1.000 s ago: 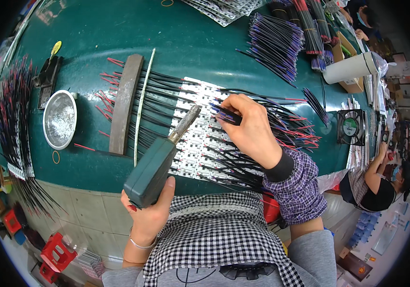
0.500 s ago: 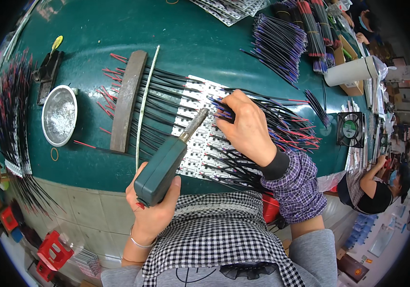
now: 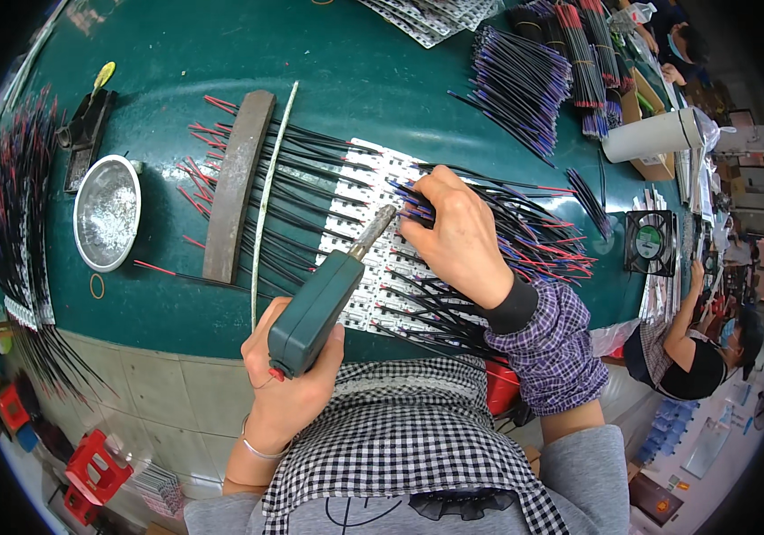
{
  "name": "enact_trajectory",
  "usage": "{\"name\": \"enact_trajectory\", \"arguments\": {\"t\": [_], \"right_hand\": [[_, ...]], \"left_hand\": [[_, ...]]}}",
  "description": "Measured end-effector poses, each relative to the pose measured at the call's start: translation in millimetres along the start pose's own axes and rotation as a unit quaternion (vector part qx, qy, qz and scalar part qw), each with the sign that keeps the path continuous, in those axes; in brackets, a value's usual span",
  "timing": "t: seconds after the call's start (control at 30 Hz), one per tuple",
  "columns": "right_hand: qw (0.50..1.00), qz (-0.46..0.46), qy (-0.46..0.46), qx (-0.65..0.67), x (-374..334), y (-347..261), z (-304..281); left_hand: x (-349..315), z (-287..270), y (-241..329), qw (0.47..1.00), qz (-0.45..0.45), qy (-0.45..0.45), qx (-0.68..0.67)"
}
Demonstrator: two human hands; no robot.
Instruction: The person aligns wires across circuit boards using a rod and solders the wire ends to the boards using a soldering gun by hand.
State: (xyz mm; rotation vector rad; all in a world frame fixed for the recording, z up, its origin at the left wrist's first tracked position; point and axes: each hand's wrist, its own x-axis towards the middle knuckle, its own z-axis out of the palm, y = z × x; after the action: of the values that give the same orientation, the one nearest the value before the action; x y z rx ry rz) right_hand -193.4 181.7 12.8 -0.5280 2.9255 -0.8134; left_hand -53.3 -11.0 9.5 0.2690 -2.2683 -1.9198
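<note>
My left hand (image 3: 291,399) is wrapped round a dark green soldering gun (image 3: 315,299), its metal tip pointing up and right. The tip reaches to just beside the fingertips of my right hand (image 3: 458,227). Those fingers are pinched on a few black wires (image 3: 409,209) with purple ends, over a panel of small white circuit boards (image 3: 359,214). Rows of black wires with red ends run from the panel to both sides. Whether the tip touches a wire I cannot tell; my right fingers partly hide the wire ends.
A grey bar (image 3: 237,187) and a thin pale rod (image 3: 273,196) lie across the left wires. Further left are a white-rimmed bowl (image 3: 78,218), a black stand (image 3: 87,138) and a wire bundle (image 3: 20,214). At right stand a small fan (image 3: 651,241) and wire piles (image 3: 520,89).
The soldering gun has shifted slightly right and up, its tip now closer to my right fingers. My right hand has moved only a little left. A person at the right has raised an arm.
</note>
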Motion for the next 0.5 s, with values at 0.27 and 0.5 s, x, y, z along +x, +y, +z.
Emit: {"name": "enact_trajectory", "arguments": {"t": [0.27,0.5], "right_hand": [[1.0,-0.002,0.013,-0.003,-0.9,-0.2,1.0],[1.0,-0.005,0.013,0.001,0.2,0.7,2.6]], "left_hand": [[3.0,-2.0,5.8,0.999,-0.002,-0.019,0.027],[-0.8,-9.2,7.6,0.998,0.032,0.007,0.06]]}}
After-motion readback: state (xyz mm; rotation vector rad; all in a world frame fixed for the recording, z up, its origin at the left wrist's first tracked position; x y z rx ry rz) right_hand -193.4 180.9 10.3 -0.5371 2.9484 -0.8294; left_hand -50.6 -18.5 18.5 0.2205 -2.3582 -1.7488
